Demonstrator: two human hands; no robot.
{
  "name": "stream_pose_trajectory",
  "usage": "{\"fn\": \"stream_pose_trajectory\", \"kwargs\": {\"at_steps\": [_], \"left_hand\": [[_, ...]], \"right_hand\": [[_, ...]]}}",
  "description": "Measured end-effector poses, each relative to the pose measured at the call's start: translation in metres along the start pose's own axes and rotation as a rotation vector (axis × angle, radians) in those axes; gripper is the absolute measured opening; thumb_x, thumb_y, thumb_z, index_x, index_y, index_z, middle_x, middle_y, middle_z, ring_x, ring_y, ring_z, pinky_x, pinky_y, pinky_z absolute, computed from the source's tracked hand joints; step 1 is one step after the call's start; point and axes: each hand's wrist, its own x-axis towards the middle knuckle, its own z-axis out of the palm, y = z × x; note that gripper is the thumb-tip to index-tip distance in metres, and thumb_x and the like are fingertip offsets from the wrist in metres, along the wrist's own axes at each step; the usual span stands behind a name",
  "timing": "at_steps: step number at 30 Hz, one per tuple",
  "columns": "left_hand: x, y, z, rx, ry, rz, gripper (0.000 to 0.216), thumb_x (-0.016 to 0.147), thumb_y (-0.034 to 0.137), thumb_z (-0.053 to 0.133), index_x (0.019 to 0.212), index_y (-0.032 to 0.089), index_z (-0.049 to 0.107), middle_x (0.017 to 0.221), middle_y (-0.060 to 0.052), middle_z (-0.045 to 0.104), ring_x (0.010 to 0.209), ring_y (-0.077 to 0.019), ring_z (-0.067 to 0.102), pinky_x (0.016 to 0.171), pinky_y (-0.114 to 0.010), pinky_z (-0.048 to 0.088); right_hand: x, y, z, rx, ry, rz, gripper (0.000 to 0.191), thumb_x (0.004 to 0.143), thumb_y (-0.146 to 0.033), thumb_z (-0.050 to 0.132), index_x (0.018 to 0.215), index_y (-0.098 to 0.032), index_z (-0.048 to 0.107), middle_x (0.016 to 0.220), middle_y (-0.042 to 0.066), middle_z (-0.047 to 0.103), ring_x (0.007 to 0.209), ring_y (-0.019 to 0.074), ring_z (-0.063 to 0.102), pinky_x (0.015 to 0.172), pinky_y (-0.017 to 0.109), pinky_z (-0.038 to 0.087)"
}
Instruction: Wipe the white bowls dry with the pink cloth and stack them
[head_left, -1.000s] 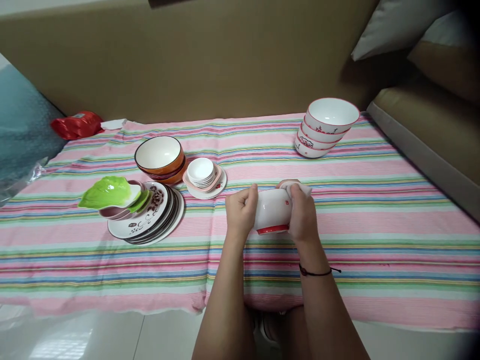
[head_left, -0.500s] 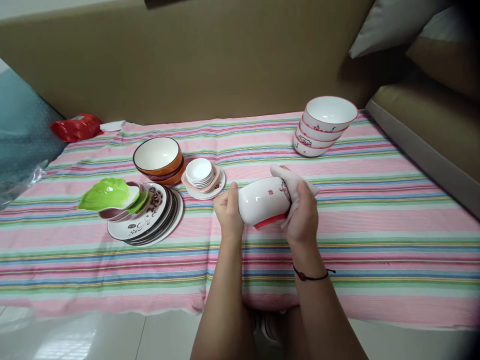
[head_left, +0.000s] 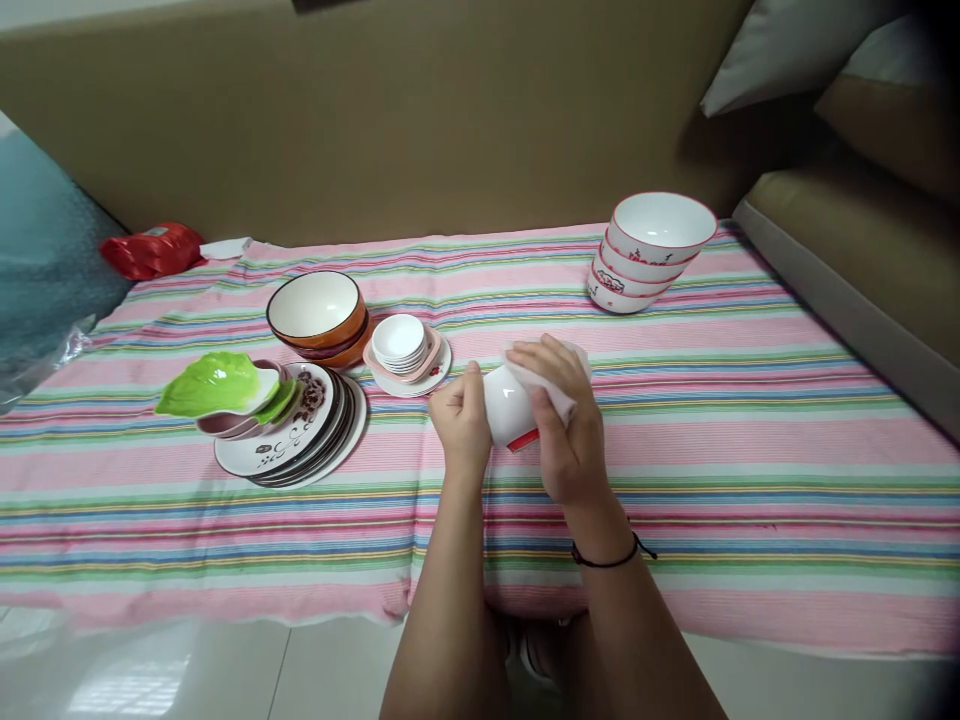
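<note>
My left hand [head_left: 461, 420] is closed in a fist, thumb up, at the left end of a white porcelain bowl [head_left: 506, 408] held tilted on its side above the cloth. A strip of red shows along the bowl's lower edge; much of the rest is covered. My right hand [head_left: 566, 425] is wrapped over the right side, pressing a thin white wiping cloth [head_left: 536, 382] against the surface. To the right and farther back stands a leaning stack of white bowls with red rims [head_left: 652, 250].
A striped tablecloth [head_left: 712, 440] lies underneath. At left are brown bowls [head_left: 319, 315], small white dishes [head_left: 399, 340] on a saucer, stacked plates [head_left: 285, 440] and green leaf-shaped dishes [head_left: 214, 385]. A red package [head_left: 154, 252] lies at the back left, cushions [head_left: 795, 50] at the back right.
My right hand has moved left and over the top of the bowl, bringing the white cloth with it and covering the red writing and drawing. The left hand keeps its grip.
</note>
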Motion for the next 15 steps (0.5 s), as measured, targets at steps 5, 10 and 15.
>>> {"fn": "stream_pose_trajectory", "kwargs": {"at_steps": [5, 10, 15], "left_hand": [[0.001, -0.006, 0.001, 0.012, -0.006, -0.016, 0.051, 0.085, 0.045, 0.055, 0.052, 0.019, 0.026, 0.053, 0.003, 0.023, 0.052, -0.0079, 0.022, 0.048, -0.026, 0.018], [0.002, -0.006, 0.001, -0.073, 0.013, -0.060, 0.051, 0.086, 0.047, 0.052, 0.051, 0.020, 0.027, 0.053, 0.003, 0.023, 0.052, -0.0084, 0.022, 0.048, -0.026, 0.018], [0.000, 0.000, 0.002, 0.015, 0.042, -0.063, 0.052, 0.086, 0.042, 0.054, 0.050, 0.020, 0.025, 0.052, 0.003, 0.022, 0.053, -0.0083, 0.022, 0.048, -0.025, 0.017]], "right_hand": [[0.001, 0.005, 0.004, -0.068, -0.085, 0.009, 0.037, 0.098, -0.032, 0.039, 0.128, -0.029, 0.059, 0.135, 0.001, 0.061, 0.139, 0.0236, 0.040, 0.119, 0.054, 0.021], [0.002, 0.025, 0.004, 0.201, 0.141, 0.343, 0.047, 0.101, -0.041, 0.028, 0.127, -0.021, 0.062, 0.142, 0.008, 0.055, 0.133, 0.0234, 0.048, 0.112, 0.047, 0.038], [0.000, 0.019, 0.002, 0.070, 0.047, 0.132, 0.040, 0.100, -0.035, 0.035, 0.128, -0.025, 0.061, 0.137, 0.004, 0.059, 0.136, 0.0223, 0.045, 0.117, 0.048, 0.031]]}}
